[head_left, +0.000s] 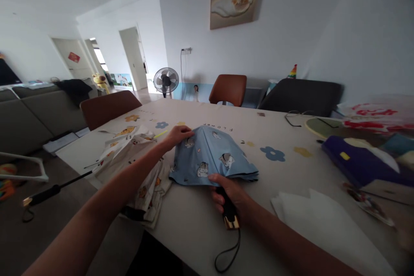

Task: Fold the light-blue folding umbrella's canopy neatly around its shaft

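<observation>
A light blue umbrella printed with small cartoon figures lies partly folded on the table. My right hand is closed round its black handle at the near edge, and a black wrist strap hangs below it. My left hand reaches across and pinches the blue canopy at its far left side. A second umbrella, white with yellow prints, lies folded to the left, under my left forearm, its black handle sticking out past the table's edge.
White tissue sheets lie at the near right. A purple box, glasses and red-printed bags crowd the right side. Brown chairs stand at the table's far side and left; a grey sofa is left.
</observation>
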A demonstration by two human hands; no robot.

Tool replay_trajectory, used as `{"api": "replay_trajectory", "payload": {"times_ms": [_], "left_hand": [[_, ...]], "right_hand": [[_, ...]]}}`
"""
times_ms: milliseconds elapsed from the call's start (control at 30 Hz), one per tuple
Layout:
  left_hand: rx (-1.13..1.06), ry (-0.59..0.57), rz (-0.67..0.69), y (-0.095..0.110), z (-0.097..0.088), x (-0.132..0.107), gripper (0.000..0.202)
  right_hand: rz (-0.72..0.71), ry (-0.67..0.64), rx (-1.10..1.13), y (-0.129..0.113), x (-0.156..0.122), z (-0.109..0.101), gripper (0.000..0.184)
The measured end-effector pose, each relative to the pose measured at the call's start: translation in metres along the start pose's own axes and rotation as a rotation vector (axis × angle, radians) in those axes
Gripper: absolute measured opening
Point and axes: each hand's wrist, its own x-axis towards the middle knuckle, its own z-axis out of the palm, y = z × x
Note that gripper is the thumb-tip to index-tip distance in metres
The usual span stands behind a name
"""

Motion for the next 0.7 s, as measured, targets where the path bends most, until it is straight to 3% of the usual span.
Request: {"api": "replay_trajectory", "payload": {"times_ms": [233, 467, 567, 700], "left_hand": [[0.044, -0.119, 0.023, -0.002, -0.010, 0.004, 0.039], [0.112, 0.013, -0.038, -0.015, -0.009, 0.001, 0.048], [-0.033, 0.005, -0.102, -0.022, -0.007, -0.001, 0.048], [-0.413, -0.147, -0.077, -0.027, -0.010, -0.002, 0.040]], "right_hand": [[0.030, 0.024, 0.000, -0.007, -0.007, 0.004, 0.035], [0.052, 0.031, 0.043, -0.008, -0.006, 0.004, 0.032], [0.041, -0.008, 0.050, -0.006, -0.002, -0.001, 0.032], [0.046, -0.024, 0.046, -0.004, 0.005, -0.008, 0.032]]}}
